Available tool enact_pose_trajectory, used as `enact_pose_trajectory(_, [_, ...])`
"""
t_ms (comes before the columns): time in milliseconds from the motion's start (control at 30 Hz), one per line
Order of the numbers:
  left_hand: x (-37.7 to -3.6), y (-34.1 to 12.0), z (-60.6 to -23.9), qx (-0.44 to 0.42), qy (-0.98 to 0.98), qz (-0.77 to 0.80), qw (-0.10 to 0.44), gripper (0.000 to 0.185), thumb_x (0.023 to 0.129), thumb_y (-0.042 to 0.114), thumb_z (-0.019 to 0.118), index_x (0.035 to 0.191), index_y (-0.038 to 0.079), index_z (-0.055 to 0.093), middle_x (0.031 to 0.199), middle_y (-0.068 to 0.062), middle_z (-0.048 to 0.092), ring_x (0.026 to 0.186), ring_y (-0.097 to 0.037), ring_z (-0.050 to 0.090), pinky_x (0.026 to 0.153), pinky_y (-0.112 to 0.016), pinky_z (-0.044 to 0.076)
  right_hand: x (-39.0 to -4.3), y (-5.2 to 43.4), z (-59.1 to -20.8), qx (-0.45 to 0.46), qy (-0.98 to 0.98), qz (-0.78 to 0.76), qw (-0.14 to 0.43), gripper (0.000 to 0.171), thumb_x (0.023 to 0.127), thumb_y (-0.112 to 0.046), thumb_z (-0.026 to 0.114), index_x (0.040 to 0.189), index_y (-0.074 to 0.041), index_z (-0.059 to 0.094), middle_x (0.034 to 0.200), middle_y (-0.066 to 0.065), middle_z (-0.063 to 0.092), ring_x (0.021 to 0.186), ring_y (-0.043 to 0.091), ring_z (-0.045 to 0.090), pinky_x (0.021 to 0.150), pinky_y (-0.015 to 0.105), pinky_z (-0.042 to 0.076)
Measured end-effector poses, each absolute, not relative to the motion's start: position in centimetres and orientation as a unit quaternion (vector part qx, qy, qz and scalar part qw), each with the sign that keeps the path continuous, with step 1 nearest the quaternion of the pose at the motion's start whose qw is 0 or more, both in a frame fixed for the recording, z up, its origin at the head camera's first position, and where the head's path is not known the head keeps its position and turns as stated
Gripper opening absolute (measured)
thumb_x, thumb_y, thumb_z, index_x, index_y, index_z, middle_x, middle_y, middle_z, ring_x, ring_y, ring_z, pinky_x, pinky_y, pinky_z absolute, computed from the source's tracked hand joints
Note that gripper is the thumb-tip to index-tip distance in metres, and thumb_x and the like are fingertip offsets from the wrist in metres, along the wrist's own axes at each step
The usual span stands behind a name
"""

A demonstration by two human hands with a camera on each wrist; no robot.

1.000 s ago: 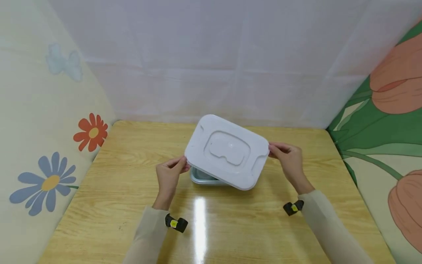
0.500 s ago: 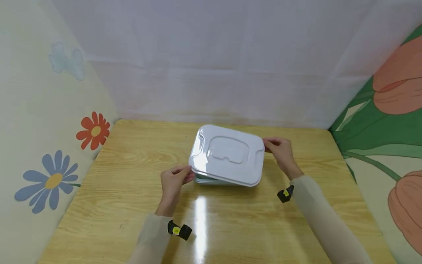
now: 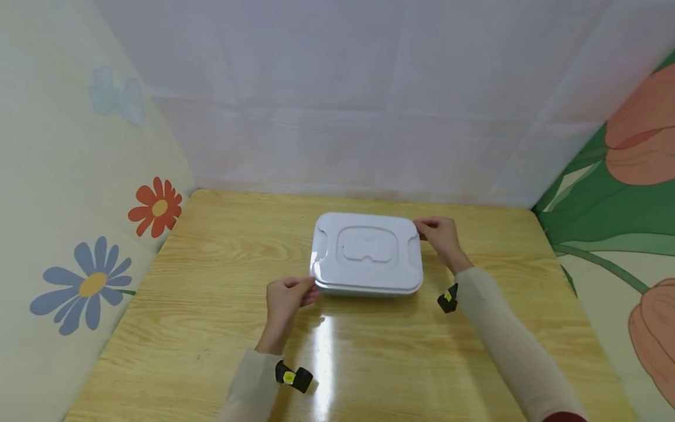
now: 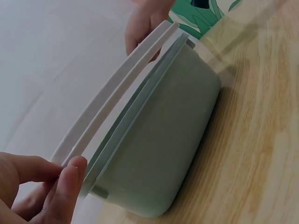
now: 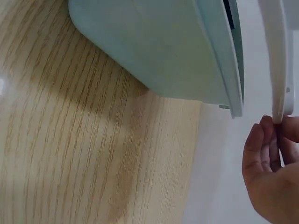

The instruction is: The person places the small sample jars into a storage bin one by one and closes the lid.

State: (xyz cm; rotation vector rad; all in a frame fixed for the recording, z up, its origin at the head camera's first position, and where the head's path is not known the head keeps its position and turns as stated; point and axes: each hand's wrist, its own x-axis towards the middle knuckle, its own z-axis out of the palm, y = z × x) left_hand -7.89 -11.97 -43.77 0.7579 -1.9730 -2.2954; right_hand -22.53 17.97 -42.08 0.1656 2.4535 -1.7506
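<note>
While the white lid point(image 3: 367, 254) hovers just over the pale green container point(image 4: 159, 154), it's not seated yet: both wrist views show a clear gap btwn lid and the container's rim, w/ the lid roughly parallel to the rim. So, by my read, lining-up is mostly done; what's left is lowering the lid fully and pressing it down onto the rim, then letting go. Left hand point(image 3: 285, 300) pinches the near-left corner of the lid, thumb and fingers point(image 4: 65, 191) curled tight on its edge. Right hand point(image 3: 440, 237) pinches the far-right corner, fingertips point(image 5: 261, 140) pressed together on the thin lid edge. Container sits on the wooden counter point(image 3: 211, 328), about mid-counter, a bit toward the far side; lid almost hides it in the head view. Lid faces up, moulded recess on top; its long axis runs left-right, near enough square to the counter's near edge, and the container's long axis seems to match it. Flowered panels stand left and right of the counter.
</note>
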Motion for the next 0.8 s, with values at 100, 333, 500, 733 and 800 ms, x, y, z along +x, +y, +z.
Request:
enact_pose_trajectory(100, [-7.8,-11.9,-44.0,0.243,-0.636,-0.732,0.009,0.022,0.082,0.0,0.069,0.093,-0.018,0.065,0.063,-0.008,0.069,0.053,-0.011,0.066,0.06,-0.032,0.058,-23.0,17.6,-42.3,0.06,0.827,-0.555,0.069,0.029,0.096,-0.012,0.056,0.117,0.007,0.062,0.111,0.019,0.063,0.076,0.001,0.06,0.079,0.022,0.055])
enact_pose_trajectory(333, [-7.9,-12.0,-44.5,0.256,-0.65,-0.715,0.007,0.02,0.082,0.0,0.068,0.092,-0.016,0.066,0.063,-0.008,0.069,0.053,-0.012,0.066,0.06,-0.031,0.058,-23.3,17.0,-42.8,0.065,0.846,-0.524,0.068,0.027,0.095,-0.013,0.056,0.115,0.004,0.064,0.111,0.021,0.064,0.078,0.005,0.059,0.08,0.027,0.055])
enact_pose_trajectory(500, [-8.1,-12.2,-44.8,0.258,-0.669,-0.697,0.001,0.019,0.083,0.001,0.067,0.092,-0.016,0.066,0.065,-0.011,0.069,0.053,-0.011,0.065,0.06,-0.031,0.058,-23.4,17.0,-42.8,0.056,0.854,-0.513,0.069,0.028,0.096,-0.015,0.056,0.116,0.003,0.064,0.113,0.02,0.064,0.086,0.012,0.06,0.078,0.022,0.054])
enact_pose_trajectory(733, [-8.5,-11.9,-45.2,0.245,-0.693,-0.678,-0.006,0.02,0.083,0.002,0.067,0.091,-0.015,0.068,0.063,-0.012,0.069,0.05,-0.01,0.064,0.06,-0.034,0.058,-23.3,17.3,-42.9,0.073,0.863,-0.495,0.071,0.027,0.096,-0.015,0.055,0.116,0.001,0.065,0.116,0.018,0.064,0.099,0.022,0.06,0.087,0.031,0.053])
enact_pose_trajectory(800, [-8.5,-11.8,-45.2,0.242,-0.695,-0.677,-0.007,0.019,0.083,0.002,0.067,0.091,-0.016,0.068,0.062,-0.012,0.068,0.05,-0.01,0.064,0.059,-0.034,0.058,-23.4,17.4,-43.0,0.072,0.867,-0.489,0.07,0.027,0.097,-0.016,0.055,0.116,0.0,0.065,0.116,0.018,0.064,0.1,0.022,0.06,0.088,0.032,0.052])
